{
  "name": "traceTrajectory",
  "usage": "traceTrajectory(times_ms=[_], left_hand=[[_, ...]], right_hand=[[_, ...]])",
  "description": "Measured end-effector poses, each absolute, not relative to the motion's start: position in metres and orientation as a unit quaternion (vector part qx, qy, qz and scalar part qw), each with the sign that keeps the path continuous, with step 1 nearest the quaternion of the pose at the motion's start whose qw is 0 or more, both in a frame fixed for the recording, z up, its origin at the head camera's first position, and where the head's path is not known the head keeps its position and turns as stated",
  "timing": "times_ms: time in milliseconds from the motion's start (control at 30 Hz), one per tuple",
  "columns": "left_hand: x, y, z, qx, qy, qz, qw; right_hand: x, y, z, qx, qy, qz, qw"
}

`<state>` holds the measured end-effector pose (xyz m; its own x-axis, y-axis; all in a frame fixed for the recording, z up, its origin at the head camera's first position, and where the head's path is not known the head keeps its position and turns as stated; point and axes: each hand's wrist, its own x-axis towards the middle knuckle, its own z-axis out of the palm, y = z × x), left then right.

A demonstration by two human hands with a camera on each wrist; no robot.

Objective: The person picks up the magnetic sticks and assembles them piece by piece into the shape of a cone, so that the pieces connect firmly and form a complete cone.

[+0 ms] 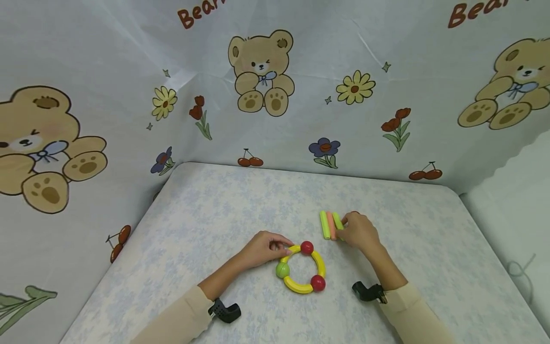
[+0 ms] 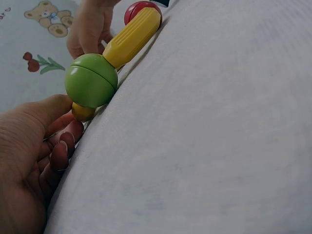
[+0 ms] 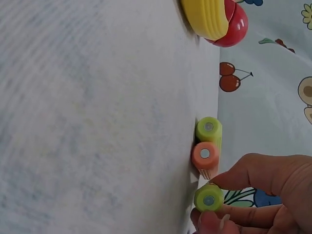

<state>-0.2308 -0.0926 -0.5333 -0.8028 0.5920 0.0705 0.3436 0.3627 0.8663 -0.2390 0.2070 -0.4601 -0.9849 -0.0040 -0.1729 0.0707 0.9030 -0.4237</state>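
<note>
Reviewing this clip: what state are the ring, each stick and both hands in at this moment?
Ring: joined all round, lying on the table.
Left hand: pinching a yellow section of the ring beside the green ball.
Right hand: pinching one green stick.
That stick: held; unclear whether lifted.
Orange stick: lying on the table, not held.
Other green stick: lying beside the orange one, not held.

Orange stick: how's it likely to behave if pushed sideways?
The orange stick is likely stiff: it lies straight, without a bend. It may roll, since its visible end looks roundish, though the green stick to its left could block that side. The grey disc in that end might be a magnet, so it could cling.
</note>
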Motion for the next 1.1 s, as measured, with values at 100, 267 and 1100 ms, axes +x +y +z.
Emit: traceTrajectory(times_ms=[100,267,1100], left_hand=[[-0.231,-0.092,-0.534,0.287,0.814,0.488,0.129],[-0.230,-0.093,-0.534,0.283,0.816,0.488,0.128],[-0.230,-0.093,-0.531,0.290,0.817,0.482,0.127]], right_hand=[[-0.235,0.210,-0.457,0.010,0.970,-0.233,0.073],[-0.234,0.218,-0.457,-0.025,0.946,-0.317,0.053],[-0.220,0.196,-0.474,-0.122,0.812,-0.559,0.113]])
